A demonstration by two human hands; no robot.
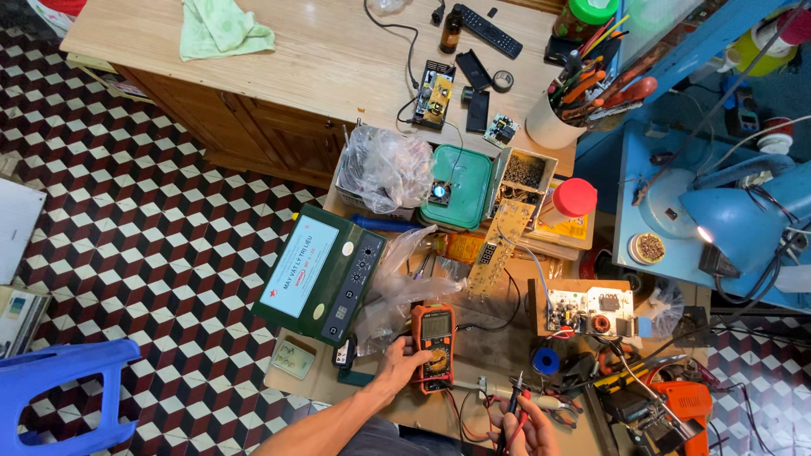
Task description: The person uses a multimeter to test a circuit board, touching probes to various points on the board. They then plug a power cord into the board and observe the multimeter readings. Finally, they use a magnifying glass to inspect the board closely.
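The left hand rests on the meter, an orange-cased multimeter lying flat on the counter. Its fingers are curled onto the dial on the near half of the case, touching it rather than clamped round the body. The meter's long axis runs near to far, with the screen at the far end and the lead sockets at the near end, so the dial lies just right of the left palm.

The right hand is near and to the right of the meter, apart from it. Its grip is closed on the probes, a red and a black one held together and pointing far and slightly left. Their leads trail left along the near edge of the counter toward the meter's near end.

The left hand is plainly the nearer one to the meter. To the far right of the probes, well apart, lies a bare circuit board. A green box sits left of the meter, with crumpled clear plastic between them.
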